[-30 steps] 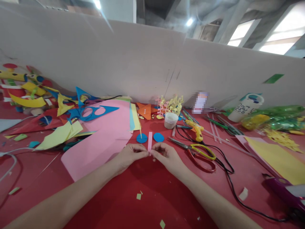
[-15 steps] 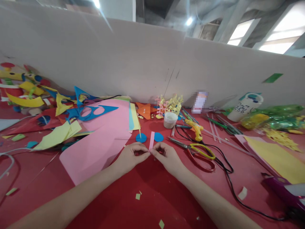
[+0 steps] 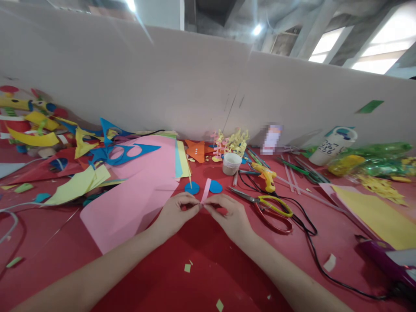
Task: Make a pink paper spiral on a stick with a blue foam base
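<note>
The left hand [image 3: 175, 213] and right hand [image 3: 231, 215] pinch a narrow pink paper strip [image 3: 206, 190], tilted further right than before; red-and-yellow-handled metal scissors [image 3: 256, 200] lie nearby.

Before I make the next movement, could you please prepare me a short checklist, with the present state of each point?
1. Pink strip held: ok; left hand and right hand pinch it at its near end.
2. Strip's far end free of the fingers: ok; it points away from the person.
3. Strip apart from the right-hand blue disc: cannot tell; they overlap in this view.
4. Scissors away from the fingers: ok; they lie on the table to the right of the hands.
5. Yellow glue gun cool: cannot tell; heat does not show.
6. Table free of scraps: not ok; small pale scraps lie nearer the person than the hands.
</note>
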Motion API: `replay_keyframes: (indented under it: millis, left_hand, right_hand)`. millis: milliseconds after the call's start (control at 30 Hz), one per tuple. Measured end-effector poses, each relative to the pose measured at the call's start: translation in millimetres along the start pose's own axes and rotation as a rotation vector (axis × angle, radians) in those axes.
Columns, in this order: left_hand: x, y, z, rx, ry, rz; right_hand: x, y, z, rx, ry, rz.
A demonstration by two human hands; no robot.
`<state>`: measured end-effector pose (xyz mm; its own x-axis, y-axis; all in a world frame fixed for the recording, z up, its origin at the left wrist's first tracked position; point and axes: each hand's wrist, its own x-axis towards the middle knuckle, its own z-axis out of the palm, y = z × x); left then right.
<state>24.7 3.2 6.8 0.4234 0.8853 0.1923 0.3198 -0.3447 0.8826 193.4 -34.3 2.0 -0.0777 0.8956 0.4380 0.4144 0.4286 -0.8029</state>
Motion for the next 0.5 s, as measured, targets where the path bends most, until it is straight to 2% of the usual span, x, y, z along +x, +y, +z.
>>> replay_keyframes:
  millis: [100,267,500]
  left_hand:
    - [-1.3,2.0,0.7,0.039,0.015,0.022]
    - [-4.0,5.7,0.3,0.155,0.03,0.092]
    - [-5.0,2.8,-2.5,0.367,0.046,0.37]
  right_hand:
    - [-0.3,0.5,-0.6,-0.028,-0.001,-0.05]
    - [-0.1,3.3,0.2,-0.046,0.002,-0.042]
    - [2.0,2.7,-1.1,-0.059,-0.006,-0.071]
